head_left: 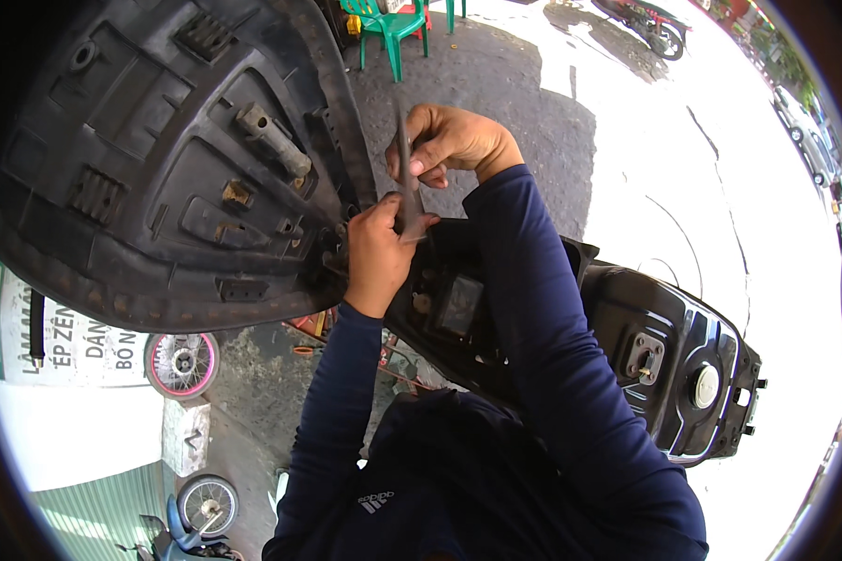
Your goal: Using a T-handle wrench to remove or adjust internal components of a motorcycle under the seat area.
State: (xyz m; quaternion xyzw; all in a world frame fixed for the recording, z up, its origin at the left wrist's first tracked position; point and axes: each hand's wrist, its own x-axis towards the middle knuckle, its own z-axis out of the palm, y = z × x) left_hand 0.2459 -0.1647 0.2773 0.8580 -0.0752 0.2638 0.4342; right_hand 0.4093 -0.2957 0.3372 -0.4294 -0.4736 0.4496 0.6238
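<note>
Both my hands meet in front of me, above the opened frame of a motorbike. My left hand (379, 252) is closed round the lower end of a thin dark strip (412, 217). With thumb and fingers, my right hand (458, 142) pinches the same strip higher up. Motion blurs the strip, so its exact kind does not show. To the left rises the black seat (182, 201), tipped up with its ribbed underside towards me. Below my hands, the open bay holds a dark box-shaped part (460, 304), partly covered by my right sleeve.
A black fuel tank (669, 313) with a round silver cap (704, 385) lies to the right. Green plastic chairs (393, 28) stand ahead. At lower left are a pink-rimmed wheel (181, 365), a white block (186, 437) and another wheel (208, 505). Tools lie on the ground below the seat.
</note>
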